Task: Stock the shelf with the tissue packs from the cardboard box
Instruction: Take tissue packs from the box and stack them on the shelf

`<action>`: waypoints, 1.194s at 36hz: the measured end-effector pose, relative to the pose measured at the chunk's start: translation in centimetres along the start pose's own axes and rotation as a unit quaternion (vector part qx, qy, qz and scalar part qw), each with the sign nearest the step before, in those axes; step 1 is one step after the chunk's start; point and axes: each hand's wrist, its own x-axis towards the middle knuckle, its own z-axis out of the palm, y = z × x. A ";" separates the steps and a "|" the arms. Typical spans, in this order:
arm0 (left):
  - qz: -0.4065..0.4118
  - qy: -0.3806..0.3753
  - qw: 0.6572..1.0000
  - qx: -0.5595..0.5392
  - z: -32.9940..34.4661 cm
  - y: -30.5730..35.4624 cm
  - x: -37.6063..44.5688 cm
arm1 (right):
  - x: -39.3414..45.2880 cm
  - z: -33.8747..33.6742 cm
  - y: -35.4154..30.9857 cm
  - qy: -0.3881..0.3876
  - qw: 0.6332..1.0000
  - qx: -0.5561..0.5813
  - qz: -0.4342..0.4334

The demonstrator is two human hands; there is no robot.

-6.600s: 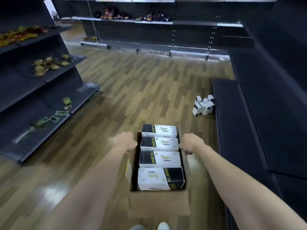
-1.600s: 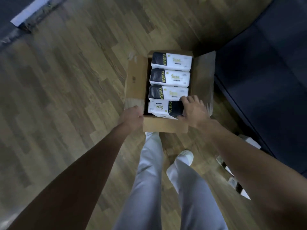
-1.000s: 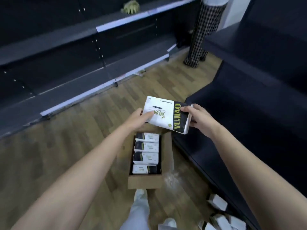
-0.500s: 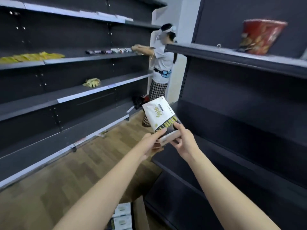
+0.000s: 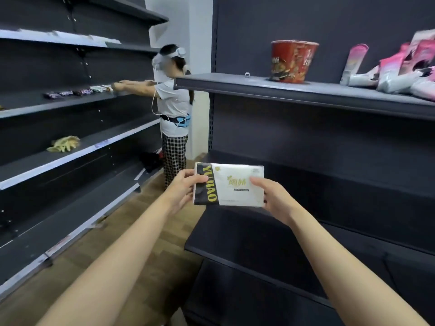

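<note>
Both hands hold one tissue pack (image 5: 229, 185) up in front of the dark shelving on the right. The left hand (image 5: 182, 189) grasps the pack's black end, thumb laid across the front and fingers curled behind; the right hand (image 5: 274, 197) grasps the white end the same way, thumb on the printed face. The pack is upright with its face toward the camera, the black band with yellow lettering on its left side. It is in the air, just in front of a bare dark shelf (image 5: 329, 182) at about the same height, and touches no shelf.

Above that, an upper shelf (image 5: 294, 96) carries a red noodle tub (image 5: 293, 61), and to its right a loose heap of pink and white packets (image 5: 400, 71) lying at angles. A lower shelf (image 5: 235, 234) juts out beneath the hands.

Across the aisle on the left stands a second run of dark shelves (image 5: 70, 151) with pale edge strips. One of them holds a row of dark candy bars (image 5: 68, 92); the one below holds a small pile of yellowish packets (image 5: 63, 144). The floor (image 5: 131, 234) between the two units is wood-patterned plank. At the far end of the aisle a second person (image 5: 174, 114) in a white top and checked trousers, wearing a headset, reaches both arms out to the candy shelf. Behind them is a pale wall (image 5: 200, 31).
</note>
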 end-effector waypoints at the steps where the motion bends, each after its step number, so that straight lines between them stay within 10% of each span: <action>1: -0.005 0.002 1.000 -0.015 0.6 -0.3 0.5 | 0.2 -0.3 0.2 0.003 1.000 0.000 0.002; 13: -0.067 0.082 0.991 0.079 7.0 -3.6 6.4 | 4.7 -7.3 1.9 0.055 0.990 -0.111 0.059; 18: -0.078 0.133 0.976 0.151 9.4 -4.4 8.7 | 5.6 -10.0 1.3 0.040 0.888 -0.456 -0.044; 23: -0.113 0.138 0.975 0.134 11.6 -5.6 10.9 | 7.1 -11.5 1.8 -0.089 0.807 -0.580 -0.067; 29: -0.084 0.134 0.963 0.218 13.1 -5.6 13.0 | 10.8 -13.4 3.2 -0.048 0.791 -0.602 -0.093; 34: 0.001 0.032 0.811 0.584 11.6 -5.0 13.8 | 14.3 -14.7 3.5 -0.027 0.766 -0.636 -0.096; 43: 0.065 -0.050 0.708 0.702 10.0 -5.6 17.4 | 18.5 -13.3 4.4 0.056 0.656 -0.737 -0.155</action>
